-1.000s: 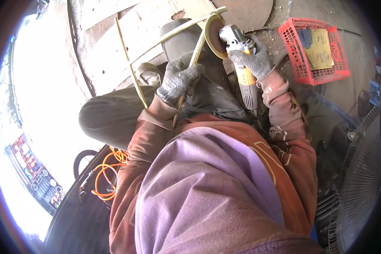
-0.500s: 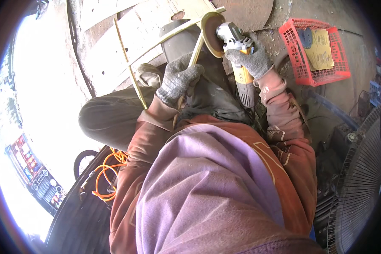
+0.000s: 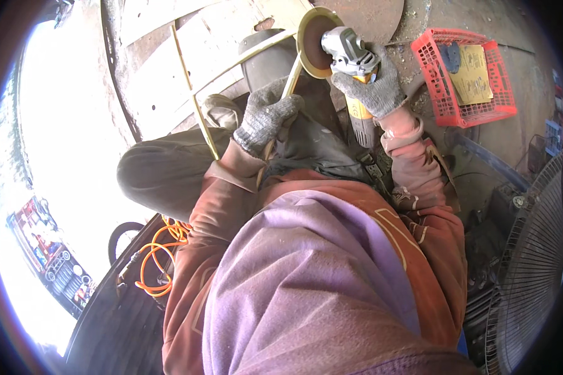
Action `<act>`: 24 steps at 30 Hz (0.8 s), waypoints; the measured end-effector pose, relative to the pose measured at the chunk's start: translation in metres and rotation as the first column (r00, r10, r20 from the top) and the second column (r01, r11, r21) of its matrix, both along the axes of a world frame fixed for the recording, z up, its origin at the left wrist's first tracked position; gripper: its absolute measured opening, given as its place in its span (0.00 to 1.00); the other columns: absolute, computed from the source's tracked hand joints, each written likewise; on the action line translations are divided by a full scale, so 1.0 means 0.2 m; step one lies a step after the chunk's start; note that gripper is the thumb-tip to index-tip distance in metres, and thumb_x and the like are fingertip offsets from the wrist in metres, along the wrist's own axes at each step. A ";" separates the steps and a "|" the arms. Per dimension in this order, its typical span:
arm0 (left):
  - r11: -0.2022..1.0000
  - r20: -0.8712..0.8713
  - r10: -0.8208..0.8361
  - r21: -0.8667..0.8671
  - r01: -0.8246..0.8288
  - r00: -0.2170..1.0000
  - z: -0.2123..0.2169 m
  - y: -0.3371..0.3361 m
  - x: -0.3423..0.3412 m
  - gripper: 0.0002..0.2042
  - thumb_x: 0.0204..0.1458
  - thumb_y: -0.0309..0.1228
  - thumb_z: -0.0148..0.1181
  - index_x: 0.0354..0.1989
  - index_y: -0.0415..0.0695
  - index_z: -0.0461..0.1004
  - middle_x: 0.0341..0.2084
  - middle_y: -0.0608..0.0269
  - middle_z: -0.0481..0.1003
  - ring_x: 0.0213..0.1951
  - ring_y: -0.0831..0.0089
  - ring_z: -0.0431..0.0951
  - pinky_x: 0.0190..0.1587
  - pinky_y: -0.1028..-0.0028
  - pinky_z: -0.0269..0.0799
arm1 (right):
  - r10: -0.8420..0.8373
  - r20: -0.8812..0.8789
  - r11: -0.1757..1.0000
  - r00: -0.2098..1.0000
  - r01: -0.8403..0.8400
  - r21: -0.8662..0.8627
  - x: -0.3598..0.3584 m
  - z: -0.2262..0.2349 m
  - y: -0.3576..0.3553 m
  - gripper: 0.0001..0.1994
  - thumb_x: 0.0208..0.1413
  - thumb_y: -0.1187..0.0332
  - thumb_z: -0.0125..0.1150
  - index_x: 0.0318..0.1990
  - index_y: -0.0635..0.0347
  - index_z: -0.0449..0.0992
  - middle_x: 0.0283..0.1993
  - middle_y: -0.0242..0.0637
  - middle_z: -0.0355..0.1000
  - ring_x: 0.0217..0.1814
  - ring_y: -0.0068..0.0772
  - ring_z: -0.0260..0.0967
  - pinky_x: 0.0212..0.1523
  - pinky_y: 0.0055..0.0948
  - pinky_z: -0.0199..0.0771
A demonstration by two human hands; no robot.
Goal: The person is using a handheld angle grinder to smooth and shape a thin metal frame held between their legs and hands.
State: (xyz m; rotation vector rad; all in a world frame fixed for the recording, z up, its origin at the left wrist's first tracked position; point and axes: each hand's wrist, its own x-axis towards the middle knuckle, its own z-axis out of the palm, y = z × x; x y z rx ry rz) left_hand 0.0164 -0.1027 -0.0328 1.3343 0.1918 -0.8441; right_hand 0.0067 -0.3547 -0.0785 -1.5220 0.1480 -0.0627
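Observation:
My right hand point(image 3: 375, 87), in a grey knit glove, grips an angle grinder point(image 3: 350, 56) with a grey head and a yellow body. Its round disc point(image 3: 316, 40) meets the upper end of a thin yellowish metal frame point(image 3: 194, 106). My left hand point(image 3: 266, 119), gloved the same way, is closed around one bar of that frame just below the disc. The frame's other bars run left and down over my knee. My purple and rust-coloured clothing fills the lower middle of the view.
A red plastic basket point(image 3: 444, 103) holding a yellow flat piece stands at the upper right. A round rusty plate point(image 3: 369, 15) lies beyond the grinder. A coiled orange cable point(image 3: 156, 262) lies lower left. A standing fan's wire grille point(image 3: 532, 275) is at the right edge.
The grinder and my right hand have shifted slightly left and up along the frame bar. My left hand keeps its grip in the same place.

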 end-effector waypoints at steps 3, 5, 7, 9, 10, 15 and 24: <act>0.999 0.034 0.021 -0.025 -0.020 0.999 0.07 0.01 0.01 0.20 0.59 0.29 0.60 0.59 0.35 0.73 0.18 0.71 0.70 0.16 0.84 0.64 0.18 0.82 0.57 | 0.015 -0.041 0.993 0.999 -0.020 -0.117 -0.06 0.11 -0.02 0.36 0.39 0.62 0.86 0.53 0.62 0.69 0.47 0.39 0.78 0.48 0.27 0.77 0.50 0.32 0.78; 0.994 0.112 0.094 -0.068 -0.087 0.989 0.13 0.02 0.00 0.20 0.59 0.29 0.60 0.59 0.35 0.74 0.20 0.72 0.70 0.18 0.86 0.64 0.19 0.82 0.57 | 0.076 -0.076 0.984 0.994 -0.087 -0.153 -0.10 0.21 -0.04 0.36 0.39 0.61 0.86 0.54 0.61 0.69 0.47 0.39 0.78 0.48 0.28 0.77 0.50 0.32 0.78; 0.999 0.113 0.038 0.013 -0.039 0.993 0.27 0.09 0.02 0.20 0.59 0.30 0.60 0.59 0.35 0.74 0.22 0.73 0.71 0.20 0.86 0.65 0.21 0.82 0.58 | 0.088 0.007 0.972 0.996 -0.084 -0.221 -0.15 0.27 -0.02 0.36 0.39 0.61 0.85 0.54 0.60 0.69 0.47 0.40 0.78 0.48 0.30 0.77 0.50 0.34 0.78; 0.998 0.139 0.046 0.028 -0.050 0.989 0.38 0.16 0.02 0.20 0.60 0.31 0.61 0.59 0.35 0.74 0.25 0.74 0.73 0.22 0.87 0.66 0.24 0.83 0.61 | 0.108 -0.018 0.964 0.994 -0.109 -0.241 -0.18 0.29 -0.04 0.36 0.39 0.62 0.84 0.55 0.60 0.69 0.47 0.40 0.77 0.47 0.32 0.77 0.50 0.35 0.78; 0.998 0.180 0.001 0.060 -0.012 0.984 0.43 0.18 0.03 0.23 0.59 0.31 0.60 0.61 0.32 0.71 0.24 0.70 0.74 0.23 0.83 0.71 0.25 0.80 0.66 | 0.115 -0.012 0.971 0.993 -0.115 -0.210 -0.17 0.32 -0.02 0.36 0.39 0.62 0.84 0.55 0.60 0.68 0.47 0.40 0.77 0.47 0.33 0.77 0.50 0.35 0.77; 0.964 0.314 -0.215 0.221 0.148 0.925 0.72 0.40 0.11 0.20 0.60 0.31 0.60 0.59 0.35 0.74 0.29 0.72 0.75 0.28 0.85 0.71 0.30 0.81 0.67 | 0.175 0.161 0.965 0.971 -0.137 -0.222 -0.09 0.55 0.07 0.36 0.39 0.63 0.85 0.55 0.61 0.68 0.47 0.40 0.76 0.48 0.33 0.76 0.50 0.34 0.77; 0.631 0.652 -0.513 0.727 -0.270 0.558 0.76 0.56 0.27 0.17 0.64 0.36 0.58 0.56 0.40 0.77 0.27 0.61 0.80 0.30 0.73 0.79 0.36 0.70 0.76 | 0.297 0.257 0.936 0.920 -0.228 -0.268 0.00 0.68 0.18 0.34 0.43 0.63 0.83 0.54 0.62 0.67 0.48 0.41 0.75 0.49 0.31 0.75 0.50 0.32 0.77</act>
